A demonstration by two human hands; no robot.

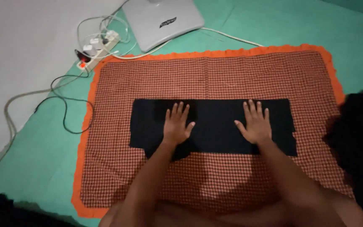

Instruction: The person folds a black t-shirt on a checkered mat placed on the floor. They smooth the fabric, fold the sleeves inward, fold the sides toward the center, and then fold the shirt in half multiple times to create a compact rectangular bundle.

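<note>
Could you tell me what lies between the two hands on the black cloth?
Only bare black cloth lies between the left hand and right hand, in the head view.

A black cloth (pixel 215 126), folded into a long flat rectangle, is seen spread beneath both palms, its ends reaching beyond the left hand (pixel 176 126) and right hand (pixel 255 125).

The folded cloth (pixel 215 126) is plain black, with no pattern; the mat (pixel 215 75) beneath it carries a small check of red-orange and dark squares, edged all round with a solid bright orange frill; the floor covering (pixel 34 159) is an even sea green; the wall (pixel 17 46) is pale grey-white; the flat device (pixel 162 21) at the top is light grey with a small dark mark; the power strip (pixel 97 48) is white with a red glowing switch; one cable (pixel 64 113) is black, another (pixel 232 37) white.
</note>
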